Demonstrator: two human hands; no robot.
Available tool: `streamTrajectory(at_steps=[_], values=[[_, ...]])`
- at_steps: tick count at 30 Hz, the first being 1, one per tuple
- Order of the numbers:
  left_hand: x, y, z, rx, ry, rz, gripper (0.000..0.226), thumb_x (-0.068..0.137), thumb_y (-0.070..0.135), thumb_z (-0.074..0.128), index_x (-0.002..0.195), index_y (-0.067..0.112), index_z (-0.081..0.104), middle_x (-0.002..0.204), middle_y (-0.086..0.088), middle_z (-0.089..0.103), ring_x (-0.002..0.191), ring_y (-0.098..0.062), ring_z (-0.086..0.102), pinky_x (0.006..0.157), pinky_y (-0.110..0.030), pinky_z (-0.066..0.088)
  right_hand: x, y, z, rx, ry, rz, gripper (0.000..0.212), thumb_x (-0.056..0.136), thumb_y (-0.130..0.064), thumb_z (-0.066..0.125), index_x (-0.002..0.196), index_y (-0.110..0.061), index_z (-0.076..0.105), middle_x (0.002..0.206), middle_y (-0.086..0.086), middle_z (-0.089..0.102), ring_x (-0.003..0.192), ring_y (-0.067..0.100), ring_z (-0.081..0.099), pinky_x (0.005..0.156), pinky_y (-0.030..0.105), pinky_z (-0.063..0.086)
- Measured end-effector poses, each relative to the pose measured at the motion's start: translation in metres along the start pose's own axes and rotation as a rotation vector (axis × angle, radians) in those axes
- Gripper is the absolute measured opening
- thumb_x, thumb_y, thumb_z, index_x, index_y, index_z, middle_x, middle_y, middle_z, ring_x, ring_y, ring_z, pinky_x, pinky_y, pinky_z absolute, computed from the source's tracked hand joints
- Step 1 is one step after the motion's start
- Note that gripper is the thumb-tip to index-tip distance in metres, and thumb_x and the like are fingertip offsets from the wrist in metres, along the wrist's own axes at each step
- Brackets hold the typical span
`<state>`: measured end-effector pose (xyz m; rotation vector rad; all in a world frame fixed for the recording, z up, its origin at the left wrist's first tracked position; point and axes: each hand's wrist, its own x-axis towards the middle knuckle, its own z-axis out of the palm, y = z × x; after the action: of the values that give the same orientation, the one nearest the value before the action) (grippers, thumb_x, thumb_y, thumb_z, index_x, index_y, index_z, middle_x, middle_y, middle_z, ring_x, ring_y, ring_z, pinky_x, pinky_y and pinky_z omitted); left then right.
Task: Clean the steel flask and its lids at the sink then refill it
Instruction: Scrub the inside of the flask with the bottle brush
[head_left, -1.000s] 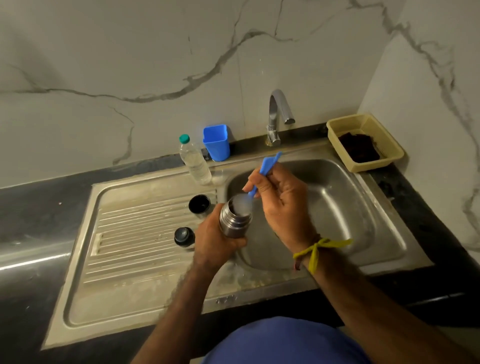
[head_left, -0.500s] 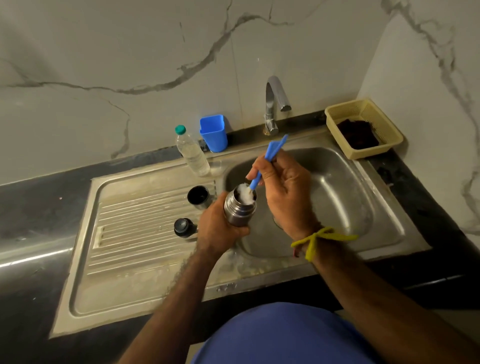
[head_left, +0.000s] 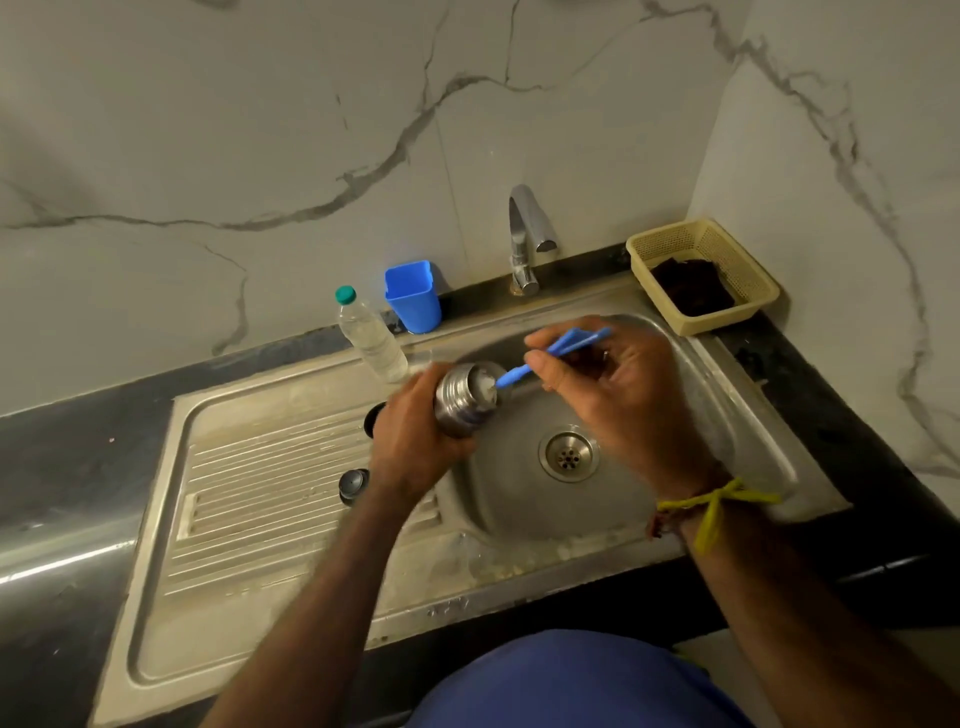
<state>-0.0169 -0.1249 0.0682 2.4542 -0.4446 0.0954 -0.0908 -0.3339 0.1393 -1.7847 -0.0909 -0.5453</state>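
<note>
My left hand (head_left: 415, 441) grips the steel flask (head_left: 462, 400) over the left edge of the sink basin (head_left: 691, 415), its open mouth tilted to the right. My right hand (head_left: 613, 395) pinches the handle of a blue bottle brush (head_left: 550, 356); the white bristle end sits in the flask's mouth. Two dark lids lie on the ribbed drainboard (head_left: 260, 493): a cup lid (head_left: 373, 418) partly hidden behind my left hand, and a round stopper lid (head_left: 354, 483) nearer to me.
The tap (head_left: 524, 234) stands behind the basin with no water running. A clear water bottle (head_left: 371, 338) and a blue plastic cup (head_left: 413, 296) stand at the back edge. A yellow basket (head_left: 748, 280) with a dark cloth sits at the back right. The drain (head_left: 567, 456) is uncovered.
The flask has tipped from upright to lying with its mouth to the right. My right hand has swung right and lowered the brush handle, with the bristles still in the mouth.
</note>
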Motion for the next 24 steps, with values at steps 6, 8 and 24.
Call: streamTrajectory(at_steps=[6,8,24], values=[[0.033,0.003,-0.004,0.225,0.071,0.138,0.069,0.071,0.024,0.089,0.129,0.027,0.052,0.127,-0.004,0.062,0.119,-0.025,0.054,0.095,-0.046,0.047,-0.005,0.009,-0.009,0.282,0.250,0.560,0.007,0.086,0.001,0.072,0.092,0.001,0.071,0.073,0.013,0.071,0.054,0.016,0.067,0.052,0.022,0.057],[0.044,-0.001,-0.003,0.347,0.035,0.184,0.068,0.073,0.024,0.087,0.131,0.025,0.052,0.130,-0.005,0.060,0.122,-0.028,0.053,0.100,-0.051,0.048,-0.006,0.019,-0.012,0.440,0.212,0.871,0.008,0.086,0.004,0.070,0.095,0.003,0.070,0.073,0.016,0.069,0.054,0.017,0.066,0.052,0.023,0.059],[0.057,0.027,0.042,0.521,-0.227,0.381,0.058,0.084,0.026,0.077,0.136,0.025,0.051,0.138,-0.006,0.058,0.131,-0.030,0.050,0.111,-0.050,0.038,-0.026,0.054,-0.046,-0.752,-0.321,0.541,0.021,0.096,-0.030,0.063,0.089,-0.011,0.068,0.085,0.010,0.071,0.074,0.026,0.067,0.061,0.031,0.046]])
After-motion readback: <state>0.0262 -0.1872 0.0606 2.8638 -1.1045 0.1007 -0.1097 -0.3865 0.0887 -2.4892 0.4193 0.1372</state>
